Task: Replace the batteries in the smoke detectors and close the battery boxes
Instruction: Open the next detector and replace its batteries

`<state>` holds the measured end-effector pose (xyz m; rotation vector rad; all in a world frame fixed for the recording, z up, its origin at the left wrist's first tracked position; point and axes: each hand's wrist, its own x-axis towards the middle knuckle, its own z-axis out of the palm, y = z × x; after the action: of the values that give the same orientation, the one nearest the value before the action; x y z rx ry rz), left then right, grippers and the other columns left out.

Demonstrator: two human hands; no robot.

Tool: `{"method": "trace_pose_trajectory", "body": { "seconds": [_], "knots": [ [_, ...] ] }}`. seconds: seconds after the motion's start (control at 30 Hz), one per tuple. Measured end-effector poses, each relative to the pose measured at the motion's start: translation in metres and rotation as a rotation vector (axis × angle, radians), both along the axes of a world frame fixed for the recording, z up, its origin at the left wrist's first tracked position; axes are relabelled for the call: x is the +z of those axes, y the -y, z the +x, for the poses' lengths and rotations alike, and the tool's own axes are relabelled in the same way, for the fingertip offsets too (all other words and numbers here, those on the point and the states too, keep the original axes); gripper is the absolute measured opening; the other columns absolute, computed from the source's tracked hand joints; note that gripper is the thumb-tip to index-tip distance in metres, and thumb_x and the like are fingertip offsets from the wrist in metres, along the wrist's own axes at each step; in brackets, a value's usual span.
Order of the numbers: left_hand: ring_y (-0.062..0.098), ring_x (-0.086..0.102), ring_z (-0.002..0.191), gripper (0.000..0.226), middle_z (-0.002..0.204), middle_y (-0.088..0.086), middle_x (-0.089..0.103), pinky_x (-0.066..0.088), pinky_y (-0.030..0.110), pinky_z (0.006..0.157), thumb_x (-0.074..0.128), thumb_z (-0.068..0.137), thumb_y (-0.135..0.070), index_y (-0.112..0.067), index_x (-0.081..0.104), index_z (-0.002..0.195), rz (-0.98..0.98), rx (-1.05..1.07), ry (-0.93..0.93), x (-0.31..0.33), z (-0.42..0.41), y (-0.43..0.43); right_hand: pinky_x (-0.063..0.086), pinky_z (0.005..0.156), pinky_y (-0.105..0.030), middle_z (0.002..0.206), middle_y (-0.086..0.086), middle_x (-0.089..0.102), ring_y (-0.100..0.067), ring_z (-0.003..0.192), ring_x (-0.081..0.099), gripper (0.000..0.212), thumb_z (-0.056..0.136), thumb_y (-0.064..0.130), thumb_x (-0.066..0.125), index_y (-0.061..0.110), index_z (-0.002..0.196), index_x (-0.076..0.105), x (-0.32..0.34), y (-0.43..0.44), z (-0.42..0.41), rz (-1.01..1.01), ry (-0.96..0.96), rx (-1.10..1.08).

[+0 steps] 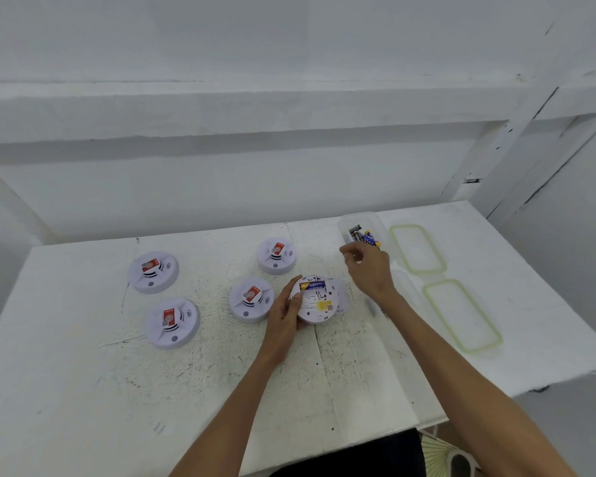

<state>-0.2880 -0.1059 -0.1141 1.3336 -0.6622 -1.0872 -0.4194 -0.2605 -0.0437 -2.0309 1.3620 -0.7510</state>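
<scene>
My left hand (284,313) grips the left edge of a white smoke detector (315,301) turned back-side up on the table. Its battery bay is uncovered, with one blue and yellow battery (311,286) lying in it. My right hand (369,268) hovers with curled fingers just in front of a clear box (372,220) holding several batteries (362,235). I cannot tell whether those fingers hold anything. A white cover piece (344,297) lies beside the detector on its right.
Several other smoke detectors with red labels lie face up: (154,271), (172,322), (252,299), (276,254). Two clear lids with green seals (417,248), (461,315) lie at the right. The table's right edge is near the lids.
</scene>
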Motion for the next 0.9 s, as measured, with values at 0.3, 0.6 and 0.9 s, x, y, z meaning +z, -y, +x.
{"method": "trace_pose_trajectory", "body": {
  "seconds": [0.3, 0.6, 0.9],
  "knots": [
    [0.013, 0.066, 0.124, 0.036, 0.141, -0.008, 0.064, 0.061, 0.034, 0.088, 0.045, 0.111, -0.026, -0.038, 0.053, 0.143, 0.012, 0.011, -0.039, -0.003, 0.001, 0.003, 0.052, 0.076, -0.038, 0.102, -0.023, 0.069, -0.036, 0.086, 0.064, 0.026, 0.091, 0.001, 0.047, -0.007, 0.101, 0.07, 0.003, 0.044, -0.024, -0.099, -0.237, -0.086],
    [0.013, 0.065, 0.125, 0.036, 0.142, -0.007, 0.063, 0.061, 0.044, 0.094, 0.047, 0.11, -0.026, -0.039, 0.053, 0.143, 0.018, 0.005, -0.051, -0.004, 0.001, 0.004, 0.036, 0.064, -0.034, 0.085, -0.011, 0.047, -0.03, 0.073, 0.048, 0.029, 0.095, 0.006, 0.041, -0.002, 0.08, 0.064, -0.022, 0.069, -0.028, -0.053, -0.526, -0.044],
    [0.016, 0.065, 0.127, 0.035, 0.14, -0.01, 0.065, 0.06, 0.045, 0.097, 0.047, 0.11, -0.026, -0.043, 0.055, 0.139, 0.016, 0.006, -0.055, -0.005, 0.001, 0.006, 0.037, 0.07, -0.034, 0.1, -0.011, 0.046, -0.026, 0.083, 0.044, 0.018, 0.095, 0.012, 0.044, 0.007, 0.077, 0.043, -0.025, 0.081, -0.011, 0.139, -0.746, 0.031]
  ]
}}
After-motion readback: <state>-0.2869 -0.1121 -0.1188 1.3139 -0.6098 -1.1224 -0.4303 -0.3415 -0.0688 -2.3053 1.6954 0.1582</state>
